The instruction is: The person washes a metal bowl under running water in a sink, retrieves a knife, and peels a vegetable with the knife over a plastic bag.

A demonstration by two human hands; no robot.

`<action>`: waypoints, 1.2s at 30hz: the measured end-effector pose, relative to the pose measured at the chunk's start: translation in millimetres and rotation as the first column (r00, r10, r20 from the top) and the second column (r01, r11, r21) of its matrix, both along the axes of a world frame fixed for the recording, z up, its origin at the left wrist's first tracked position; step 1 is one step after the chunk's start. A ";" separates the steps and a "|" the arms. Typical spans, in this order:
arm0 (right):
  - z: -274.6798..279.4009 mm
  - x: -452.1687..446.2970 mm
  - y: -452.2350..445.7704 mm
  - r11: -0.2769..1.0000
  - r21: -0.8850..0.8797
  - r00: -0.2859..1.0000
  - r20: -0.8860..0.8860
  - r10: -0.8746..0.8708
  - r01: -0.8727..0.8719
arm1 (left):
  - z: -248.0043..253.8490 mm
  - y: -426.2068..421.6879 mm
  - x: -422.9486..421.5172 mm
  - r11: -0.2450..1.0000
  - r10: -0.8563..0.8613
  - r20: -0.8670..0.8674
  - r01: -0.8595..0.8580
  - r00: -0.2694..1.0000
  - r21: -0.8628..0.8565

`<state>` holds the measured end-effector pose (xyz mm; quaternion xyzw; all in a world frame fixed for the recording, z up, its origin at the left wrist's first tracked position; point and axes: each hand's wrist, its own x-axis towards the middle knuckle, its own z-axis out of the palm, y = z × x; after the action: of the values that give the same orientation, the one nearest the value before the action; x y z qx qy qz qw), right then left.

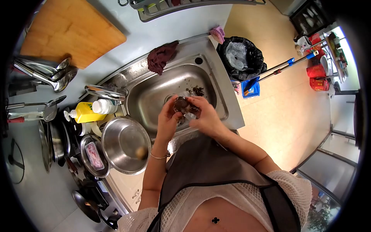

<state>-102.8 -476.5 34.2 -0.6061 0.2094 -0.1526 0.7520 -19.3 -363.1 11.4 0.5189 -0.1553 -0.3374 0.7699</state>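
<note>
Over the steel sink (148,92), my left hand (167,120) and my right hand (208,119) are both closed around a dark brown, dirt-coated roundish lump (181,103). Its exact kind does not show. A bit of clear plastic (189,115) shows between the hands, by the lump. Dark crumbs (198,91) are scattered on the sink floor beyond my right hand. Left of the sink stands a large steel bowl (109,131) holding one blurred tan roundish thing (141,152).
A dark red cloth (160,58) hangs over the sink's back rim, near the faucet (104,92). Beside it stand a yellow pump bottle (84,112) and a white bottle (103,106). A smaller bowl holds a pink wrapped pack (94,156). On the floor right is a black-lined bin (251,54).
</note>
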 end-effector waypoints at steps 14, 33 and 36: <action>9.3 -4.7 -5.4 1.000 -0.015 1.000 -0.016 0.014 -0.015 | -8.8 9.4 1.1 0.989 -0.140 -0.053 0.142 0.989 0.031; 7.4 -5.1 -28.5 0.950 0.276 0.957 -0.205 0.207 -0.146 | -14.6 20.8 16.5 0.946 -0.326 0.138 0.322 0.935 0.045; -10.6 -3.9 -24.8 0.982 0.155 0.988 -0.095 0.123 -0.107 | -11.8 13.7 10.5 0.964 -0.265 0.105 0.264 0.958 0.026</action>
<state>-106.7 -501.3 23.7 -0.5665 0.2238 -0.0607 0.7908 -8.8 -349.4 -0.4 0.5156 -0.2626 -0.4097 0.7053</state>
